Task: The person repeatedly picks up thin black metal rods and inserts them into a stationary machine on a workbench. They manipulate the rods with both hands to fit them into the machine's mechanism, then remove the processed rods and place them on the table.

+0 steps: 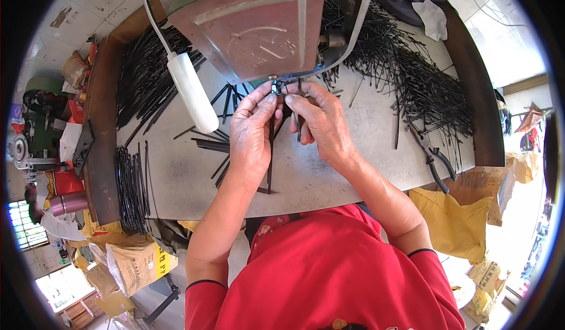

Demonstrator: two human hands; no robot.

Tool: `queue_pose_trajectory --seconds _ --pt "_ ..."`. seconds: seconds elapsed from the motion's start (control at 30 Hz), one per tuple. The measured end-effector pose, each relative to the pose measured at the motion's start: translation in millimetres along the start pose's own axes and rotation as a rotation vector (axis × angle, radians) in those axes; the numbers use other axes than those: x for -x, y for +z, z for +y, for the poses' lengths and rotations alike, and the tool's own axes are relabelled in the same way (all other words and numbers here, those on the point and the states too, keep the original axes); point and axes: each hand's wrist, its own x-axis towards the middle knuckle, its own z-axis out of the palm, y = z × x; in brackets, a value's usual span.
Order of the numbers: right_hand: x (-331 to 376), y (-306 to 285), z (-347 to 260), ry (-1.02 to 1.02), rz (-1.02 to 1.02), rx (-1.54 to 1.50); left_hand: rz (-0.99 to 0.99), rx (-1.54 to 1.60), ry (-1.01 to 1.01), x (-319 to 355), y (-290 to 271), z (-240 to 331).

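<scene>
Under the head of a reddish-green machine (250, 36), my two hands meet close together. My left hand (250, 133) is closed in a pinch on a thin black rod (270, 165), which hangs down past the fingers toward the table. My right hand (326, 124) is closed too, thumb and fingers pinching a narrow dark strip (299, 131) that stands nearly upright. The upper ends of both pieces come together at a small shiny metal part (275, 87) of the machine. Fingertips partly hide where they touch.
A white lamp (193, 95) hangs left of my hands. Black rods lie in a left heap (150, 77), a right heap (424, 86) and a near-left bundle (130, 183). Pliers (432, 156) rest at the table's (365, 153) right. Raised brown boards (101, 153) edge it.
</scene>
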Motion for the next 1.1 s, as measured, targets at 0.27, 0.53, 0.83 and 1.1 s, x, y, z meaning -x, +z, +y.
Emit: queue_pose_trajectory --seconds 0.27,0.53,0.83,1.1 --pt "-0.9 0.4 1.2 -0.019 -0.012 0.006 -0.011 0.008 0.007 -1.7 -0.2 -2.5" --pt "1.6 5.9 6.2 -0.069 0.056 0.048 -0.008 0.051 0.039 0.5 3.6 -8.6" --pt "0.8 5.4 5.3 -0.057 0.055 0.073 0.002 0.056 0.036 0.5 4.1 -9.5" --pt "-2.0 5.8 9.7 -0.050 0.057 0.056 -0.013 0.055 0.055 0.3 3.0 -11.0"
